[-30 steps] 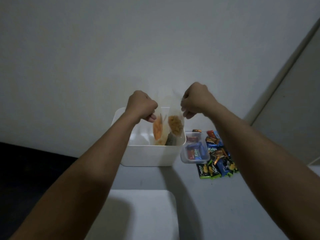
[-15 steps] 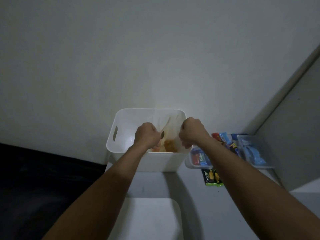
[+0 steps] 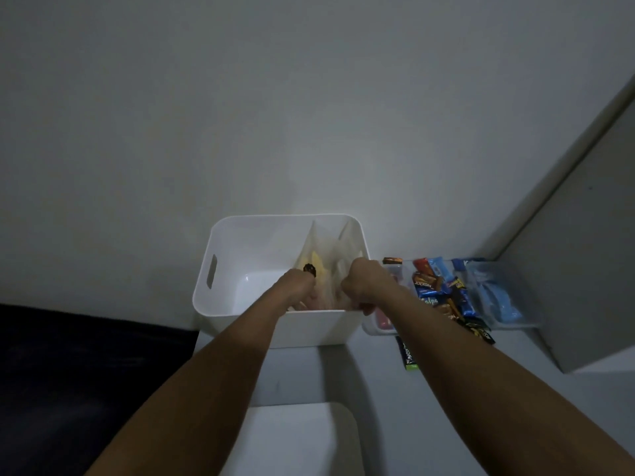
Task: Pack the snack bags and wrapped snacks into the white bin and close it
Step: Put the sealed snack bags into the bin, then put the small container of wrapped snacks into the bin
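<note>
The left half of the white bin (image 3: pixel 220 304) is open from above. The clear snack bags (image 3: pixel 330 255) stand in its right half and fill it. The wall (image 3: pixel 309 115) stands directly behind the bin, and wrapped snacks (image 3: pixel 443 293) crowd the tabletop (image 3: pixel 371 379) on its right.

Dim, flat indoor light with a cool grey cast; no glare, and the far left falls to near black. Soft shadows lie on the table (image 3: pixel 360 372) beneath the forearms and beside the white bin (image 3: pixel 311 329). Wide-angle distortion bends lines toward the frame edges, and fine detail, such as print on the wrapped snacks (image 3: pixel 443 297), is soft.
</note>
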Action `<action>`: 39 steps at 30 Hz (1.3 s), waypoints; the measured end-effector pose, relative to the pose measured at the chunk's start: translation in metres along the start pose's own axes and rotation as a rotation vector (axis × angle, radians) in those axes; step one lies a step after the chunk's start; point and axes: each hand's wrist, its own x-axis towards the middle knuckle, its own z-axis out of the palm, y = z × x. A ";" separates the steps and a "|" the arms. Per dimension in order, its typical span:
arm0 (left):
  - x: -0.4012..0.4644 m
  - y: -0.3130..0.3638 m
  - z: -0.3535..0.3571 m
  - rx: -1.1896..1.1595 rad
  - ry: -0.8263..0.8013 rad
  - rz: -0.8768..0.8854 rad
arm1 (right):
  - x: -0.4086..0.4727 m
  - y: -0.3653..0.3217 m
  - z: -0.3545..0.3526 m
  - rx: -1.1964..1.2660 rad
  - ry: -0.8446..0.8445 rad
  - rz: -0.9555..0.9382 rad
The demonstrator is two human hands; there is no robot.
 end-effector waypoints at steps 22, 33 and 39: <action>0.098 0.012 0.004 -0.435 -0.226 -0.082 | 0.054 0.125 0.014 0.037 0.267 0.239; 0.063 0.067 0.019 -0.223 0.194 0.149 | 0.055 0.146 -0.005 0.081 0.231 0.209; 0.028 0.114 0.051 -0.045 0.392 0.477 | 0.046 0.161 -0.048 0.065 0.275 0.182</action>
